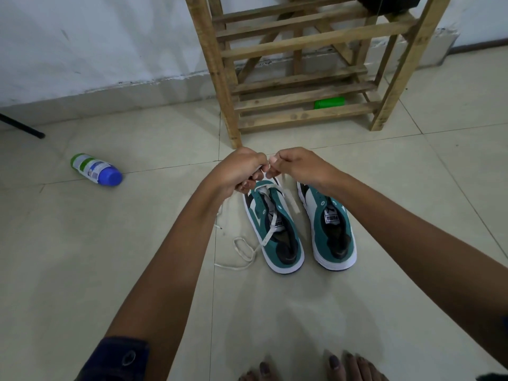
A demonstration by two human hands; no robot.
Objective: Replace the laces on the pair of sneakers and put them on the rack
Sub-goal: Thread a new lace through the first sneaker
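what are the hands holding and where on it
Both the left hand and the right hand pinch the white lace near the toe end of the left sneaker, above its front eyelets.

We cannot see the toe of the left sneaker (275, 229) — the left hand (236, 171) and right hand (298, 166) cover it, and they hide where the white lace (268, 232) is pinched. The right sneaker (328, 224) loses its toe under the right wrist. The wooden rack (299, 70) is cut off at the top edge, along with a dark object (390, 4) on it — too little shows to name it. A green cylinder (330, 102) sits half hidden behind the slats. Our toes (338, 365) are cropped at the bottom edge.
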